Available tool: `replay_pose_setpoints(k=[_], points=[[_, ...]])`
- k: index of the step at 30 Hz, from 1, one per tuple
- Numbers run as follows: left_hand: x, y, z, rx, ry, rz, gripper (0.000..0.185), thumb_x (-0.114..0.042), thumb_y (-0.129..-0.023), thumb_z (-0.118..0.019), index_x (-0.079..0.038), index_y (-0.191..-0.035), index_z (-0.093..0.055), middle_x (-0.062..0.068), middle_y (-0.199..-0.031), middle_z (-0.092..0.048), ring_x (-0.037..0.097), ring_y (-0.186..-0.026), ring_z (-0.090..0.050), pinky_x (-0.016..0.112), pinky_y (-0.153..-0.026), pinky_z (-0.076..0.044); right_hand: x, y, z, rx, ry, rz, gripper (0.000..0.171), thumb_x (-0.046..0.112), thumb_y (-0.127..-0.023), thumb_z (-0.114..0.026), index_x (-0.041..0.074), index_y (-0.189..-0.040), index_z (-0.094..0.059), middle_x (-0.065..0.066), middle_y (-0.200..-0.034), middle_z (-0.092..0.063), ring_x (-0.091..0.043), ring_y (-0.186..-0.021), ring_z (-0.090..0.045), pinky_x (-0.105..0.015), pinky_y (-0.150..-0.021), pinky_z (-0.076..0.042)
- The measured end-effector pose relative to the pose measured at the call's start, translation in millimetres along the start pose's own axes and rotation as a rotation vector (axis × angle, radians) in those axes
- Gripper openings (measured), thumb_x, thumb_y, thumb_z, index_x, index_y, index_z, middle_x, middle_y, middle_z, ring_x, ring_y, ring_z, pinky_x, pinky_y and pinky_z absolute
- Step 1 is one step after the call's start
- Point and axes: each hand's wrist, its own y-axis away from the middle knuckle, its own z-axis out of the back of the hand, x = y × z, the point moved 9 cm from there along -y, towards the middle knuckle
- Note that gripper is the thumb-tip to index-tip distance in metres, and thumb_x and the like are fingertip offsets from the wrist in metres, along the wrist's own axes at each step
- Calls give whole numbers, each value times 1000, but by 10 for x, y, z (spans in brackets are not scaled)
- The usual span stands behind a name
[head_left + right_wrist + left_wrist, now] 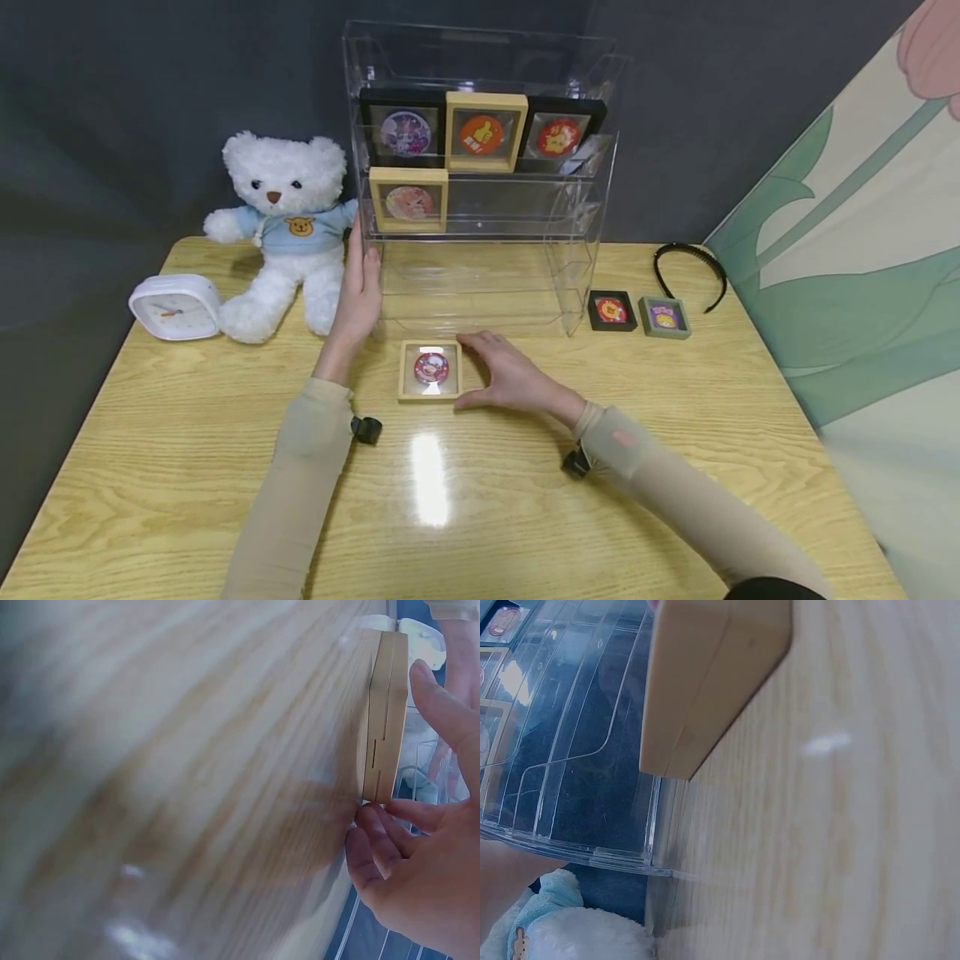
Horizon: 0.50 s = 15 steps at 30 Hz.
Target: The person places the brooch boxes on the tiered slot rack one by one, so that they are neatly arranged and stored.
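Observation:
My left hand (pixel 358 287) lies along the left side of a clear acrylic display rack (pixel 480 275), its fingers extended up the panel. My right hand (pixel 513 375) is spread at the right side of a light wood display frame (pixel 405 375) that lies face up on the table in front of the rack. Inside this frame is a round red badge (pixel 432 368). In the right wrist view, the fingertips (pixel 365 814) are at one corner of the frame (pixel 386 712), and the thumb (pixel 431 690) stands slightly apart from it.
Framed badges stand on the rack's upper tiers, including a wood frame (pixel 411 227). A white teddy bear (pixel 285 167) and clock (pixel 176 308) sit left. On the right lie a black frame (pixel 596 310), a grey frame (pixel 663 332) and a black headband (pixel 723 279).

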Motion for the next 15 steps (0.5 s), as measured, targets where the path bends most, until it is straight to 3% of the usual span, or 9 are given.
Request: replay_pose_setpoints(k=[9, 15], points=[[3, 2, -9, 4, 1, -9, 59, -11, -117, -21, -12, -174, -3, 5, -180, -3, 18, -163, -9, 41, -132, -18, -4, -29, -9, -5, 7, -4, 104, 38, -77, -98, -6, -155, -46, -24, -153, -54, -41, -142, -49, -53, -123, -37], [5, 9, -6, 9, -4, 5, 59, -13, -118, -21, -14, -174, -3, 3, -180, -2, 17, -162, -9, 35, -131, -19, -9, -48, -22, 6, 13, -5, 104, 38, -78, -97, -5, -157, -45, -24, -155, -52, -41, -143, -48, -53, -124, -35]])
